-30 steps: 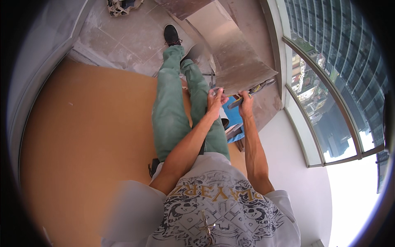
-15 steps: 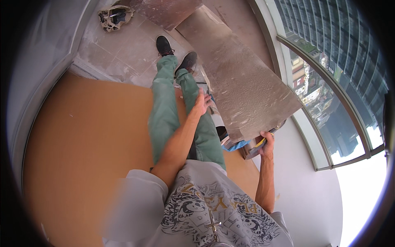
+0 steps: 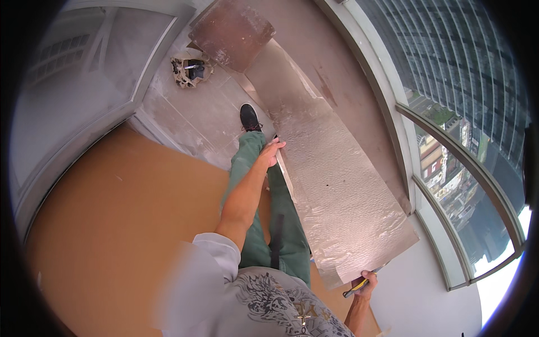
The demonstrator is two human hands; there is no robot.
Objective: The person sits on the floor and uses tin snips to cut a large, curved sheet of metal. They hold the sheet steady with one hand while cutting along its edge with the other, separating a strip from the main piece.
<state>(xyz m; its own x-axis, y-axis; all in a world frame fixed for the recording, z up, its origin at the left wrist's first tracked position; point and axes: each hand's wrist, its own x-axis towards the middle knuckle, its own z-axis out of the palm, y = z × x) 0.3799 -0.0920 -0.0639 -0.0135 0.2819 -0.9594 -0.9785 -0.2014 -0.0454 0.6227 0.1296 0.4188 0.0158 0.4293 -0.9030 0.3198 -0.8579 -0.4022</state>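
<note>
A long brown-grey board with a crinkled, dusty surface slants from the upper middle to the lower right. At its left edge, my left hand is closed, its fingers curled on the rim. My right hand is closed at the near end, gripping a tool with a yellow-and-black handle. The fingers of that hand also touch the board's near edge. The tool's working end is mostly hidden. The board covers one of my legs below the knee and whatever lies beneath it.
An open bag with dark things inside sits on the dusty tiled floor. Beyond the board lies a reddish-brown sheet. An orange-brown panel spreads at left beside a grey door frame. A curved window frame runs along the right.
My left hand, open over my leg before, has closed on the board's left edge. The board now covers the dark and blue things that showed beneath it. The view has shifted.
</note>
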